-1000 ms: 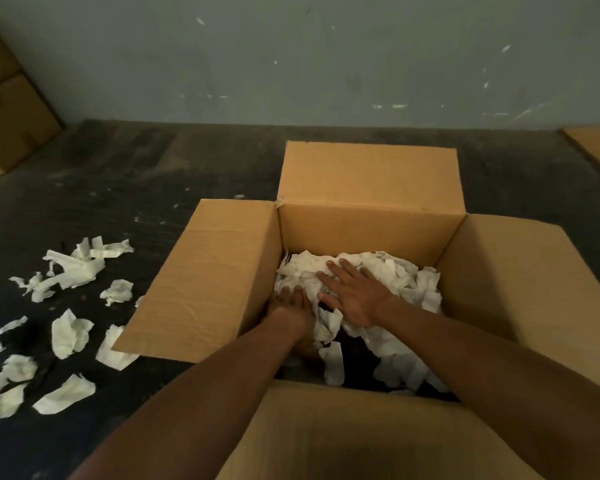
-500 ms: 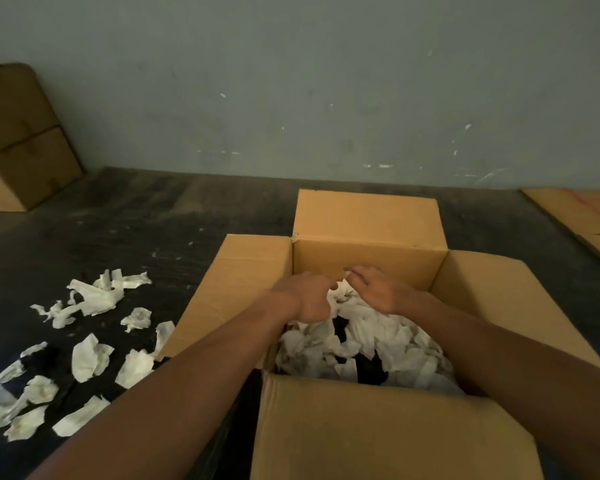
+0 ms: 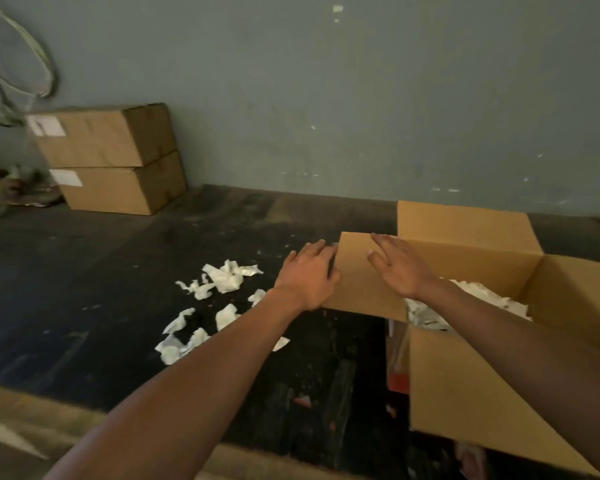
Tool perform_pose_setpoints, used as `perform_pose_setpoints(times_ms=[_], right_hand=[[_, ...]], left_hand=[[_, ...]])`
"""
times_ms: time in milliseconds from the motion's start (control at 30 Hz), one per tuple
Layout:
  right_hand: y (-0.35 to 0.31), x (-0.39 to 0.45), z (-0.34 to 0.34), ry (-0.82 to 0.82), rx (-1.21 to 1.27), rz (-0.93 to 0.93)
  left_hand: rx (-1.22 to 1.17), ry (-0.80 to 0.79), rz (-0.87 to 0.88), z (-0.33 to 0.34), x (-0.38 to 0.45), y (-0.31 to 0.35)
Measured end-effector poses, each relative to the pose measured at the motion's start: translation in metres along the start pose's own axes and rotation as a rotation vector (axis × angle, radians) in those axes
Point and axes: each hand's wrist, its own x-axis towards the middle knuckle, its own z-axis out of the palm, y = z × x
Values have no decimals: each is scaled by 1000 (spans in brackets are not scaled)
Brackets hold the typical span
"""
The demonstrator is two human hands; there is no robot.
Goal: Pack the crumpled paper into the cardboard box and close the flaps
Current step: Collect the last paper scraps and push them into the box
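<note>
An open cardboard box [image 3: 465,386] stands at the right on a dark floor, with white crumpled paper [image 3: 478,299] inside it. Its left flap [image 3: 364,282] is raised. My left hand [image 3: 309,275] lies against the outer side of that flap, fingers extended along its edge. My right hand [image 3: 395,268] rests flat on the flap's inner face with fingers straight. Several loose pieces of crumpled paper [image 3: 222,278] lie on the floor left of the box. The far flap [image 3: 461,223] and right flap [image 3: 575,292] stand open.
Two closed cardboard boxes [image 3: 111,157] are stacked against the grey wall at the back left, with clutter [image 3: 0,188] beside them. A pale floor strip [image 3: 32,417] runs along the bottom left. Small red scraps [image 3: 399,379] lie by the box's near left corner.
Both hands came out of the box, where they pressed the paper, and moved left onto the left flap. The view swung left, bringing the stacked boxes into sight.
</note>
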Motion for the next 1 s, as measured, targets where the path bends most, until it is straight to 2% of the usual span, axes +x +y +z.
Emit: perform_pose_setpoints(times_ms=[167,367,567,700,833,1000], right_hand=[[-98,-12,45,-11,55,-47],[-169,-35,113,-177,192,-33],[-171,-61,187,-293,233,83],[-158,-70,228,-427,62,58],[-149,-57,258,-461,-83,103],[-141,-11,286,-468,-93,114]], left_hand=[[-12,-4,-164,-19,-78,-77],[-78,-69,-389,-7,-154,-160],[-150,-148,-586,37,-208,-222],[-176,-203,-656,69,-217,-241],[-153,-223,-668,98,-210,-263],[-118,-322,-597,116,-168,-308]])
